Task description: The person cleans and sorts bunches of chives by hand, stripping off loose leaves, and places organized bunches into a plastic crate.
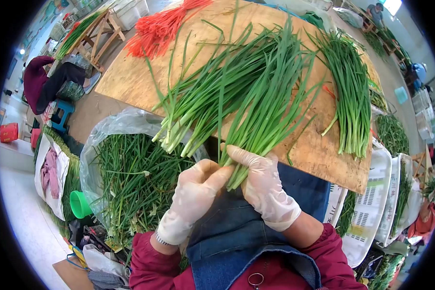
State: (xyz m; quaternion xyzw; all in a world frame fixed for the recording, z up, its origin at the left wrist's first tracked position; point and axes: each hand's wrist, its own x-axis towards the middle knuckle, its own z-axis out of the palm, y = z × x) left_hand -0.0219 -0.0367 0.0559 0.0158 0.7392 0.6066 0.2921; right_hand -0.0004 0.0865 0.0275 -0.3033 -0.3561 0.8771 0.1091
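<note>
White-gloved, my right hand [266, 186] is closed around the lower stalks of a bunch of garlic chives [270, 101] at the board's near edge. The pale stalk ends poke out below its thumb. Also gloved, my left hand [193, 191] pinches at the left side of these stalk ends, thumb and fingertips together; one long upright chive runs down to it. Beside the held bunch, loose garlic chives [203, 101] lie on the wooden board [125, 79]. A separate bunch of chives [350, 96] rests on the right, with a bit of red tie showing at its side.
Red plastic ties [162, 29] are heaped at the board's far left. A plastic-lined container [89, 164] of loose green leaves stands below left, near a green cup [80, 204]. White crates [372, 208] stand at right. A person [38, 82] sits near a blue stool [62, 115].
</note>
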